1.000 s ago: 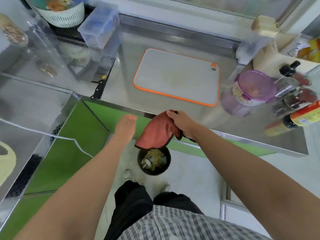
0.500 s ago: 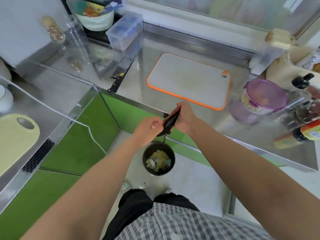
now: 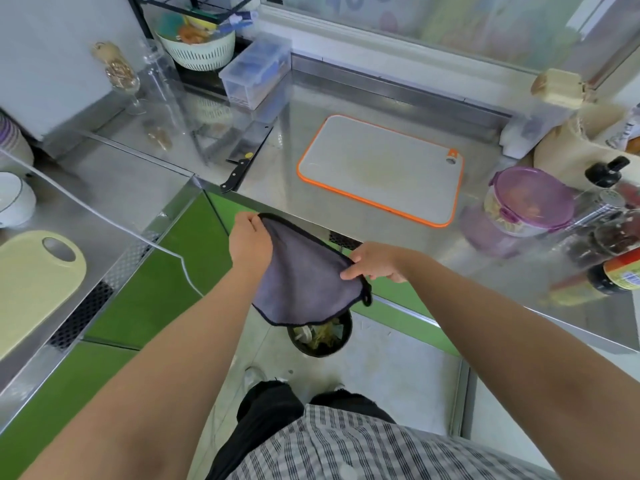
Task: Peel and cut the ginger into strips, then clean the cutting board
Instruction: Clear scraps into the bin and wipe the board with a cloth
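Note:
A grey cutting board with an orange rim (image 3: pixel 381 168) lies flat on the steel counter, with a faint yellowish stain in its middle. In front of the counter edge I hold a grey-purple cloth (image 3: pixel 304 282) spread out above a black waste bin (image 3: pixel 322 337) on the floor. My left hand (image 3: pixel 250 242) pinches the cloth's upper left corner. My right hand (image 3: pixel 375 261) pinches its right edge. A cleaver with a black handle (image 3: pixel 244 159) lies on the counter to the left of the board. No ginger is visible.
A purple-lidded container (image 3: pixel 528 202) and several bottles (image 3: pixel 609 237) crowd the counter's right side. A clear box (image 3: pixel 256 74) and a white colander (image 3: pixel 197 46) stand at the back left. A pale yellow board (image 3: pixel 31 282) lies on the left counter.
The cloth was bunched in my right hand, then gripped by both hands. Now it is stretched open between them, grey side showing, over the bin.

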Demonstrator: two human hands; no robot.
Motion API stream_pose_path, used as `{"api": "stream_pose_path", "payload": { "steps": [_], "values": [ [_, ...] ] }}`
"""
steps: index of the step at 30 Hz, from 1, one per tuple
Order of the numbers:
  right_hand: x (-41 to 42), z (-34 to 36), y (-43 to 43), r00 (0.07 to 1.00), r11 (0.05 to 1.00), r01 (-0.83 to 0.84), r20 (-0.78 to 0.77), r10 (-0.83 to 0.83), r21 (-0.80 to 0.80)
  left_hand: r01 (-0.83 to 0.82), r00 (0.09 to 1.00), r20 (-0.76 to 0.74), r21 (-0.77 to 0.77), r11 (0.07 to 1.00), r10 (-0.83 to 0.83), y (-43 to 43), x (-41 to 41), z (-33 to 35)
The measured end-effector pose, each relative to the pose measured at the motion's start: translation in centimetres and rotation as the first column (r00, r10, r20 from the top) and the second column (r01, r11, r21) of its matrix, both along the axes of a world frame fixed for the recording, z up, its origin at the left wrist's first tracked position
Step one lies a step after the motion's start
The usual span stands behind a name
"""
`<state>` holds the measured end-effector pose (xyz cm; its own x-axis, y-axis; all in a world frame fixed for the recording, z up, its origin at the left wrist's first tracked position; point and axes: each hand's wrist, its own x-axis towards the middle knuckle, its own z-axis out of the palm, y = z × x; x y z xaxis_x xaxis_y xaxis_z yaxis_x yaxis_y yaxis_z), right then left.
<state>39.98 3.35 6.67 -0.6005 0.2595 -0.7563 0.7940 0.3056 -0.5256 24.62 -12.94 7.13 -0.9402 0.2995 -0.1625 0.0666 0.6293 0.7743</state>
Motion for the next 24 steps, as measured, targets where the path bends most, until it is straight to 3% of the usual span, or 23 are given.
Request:
{"api": "stream_pose_path", "payload": {
  "steps": [1,3,5,6,8,10,12,16,19,21,24],
  "values": [
    [0.0,-0.3,0.0,0.999,0.996,0.025,-0.050,-0.021,0.080,-0.007,1.000,0.021,-0.097,0.995,0.010,-0.2,0.0,-0.2],
    [-0.5,-0.5,-0.4,0.972,0.989,0.116,-0.213,-0.095,0.089,0.059,0.998,0.046,-0.264,0.963,-0.048,-0.8,0.2,-0.8],
    [-1.3,0.1,-1.2,0.949,0.996,0.091,-0.304,-0.083,0.012,0.253,0.962,-0.039,-0.247,0.935,-0.271,-1.0,0.8,-1.2],
    [-1.8,0.3,-1.6,0.943,0.999,0.036,-0.331,-0.038,-0.014,0.409,0.903,-0.062,-0.175,0.896,-0.424,-0.9,1.1,-1.4],
    [-2.6,0.9,-2.3,0.935,0.998,-0.059,-0.349,0.054,-0.003,0.659,0.751,0.035,-0.079,0.748,-0.659,-0.3,2.1,-1.1],
    [-2.9,1.1,-2.4,0.938,1.000,-0.027,-0.346,0.020,-0.015,0.753,0.657,0.121,-0.164,0.638,-0.744,0.3,3.0,-0.8],
    [-2.4,1.2,-1.7,0.940,0.997,0.069,-0.333,-0.078,-0.040,0.733,0.674,0.101,-0.218,0.645,-0.732,0.5,3.3,-0.6],
    [-0.4,0.9,-0.2,0.891,0.951,0.220,-0.352,-0.287,-0.218,0.658,0.752,0.146,-0.110,0.745,-0.642,-0.4,2.7,-0.9],
    [-0.3,0.8,-0.7,0.826,0.913,0.288,-0.407,-0.390,-0.290,0.661,0.745,0.206,-0.100,0.744,-0.634,-0.2,2.8,-0.7],
    [-1.0,1.1,-1.2,0.814,0.921,0.287,-0.439,-0.380,-0.264,0.648,0.741,0.205,0.032,0.761,-0.639,0.2,3.2,-0.3],
    [-2.2,1.4,-1.8,0.817,0.939,0.259,-0.467,-0.338,-0.225,0.510,0.813,0.159,0.271,0.816,-0.561,0.5,3.5,0.5]
  ]
}}
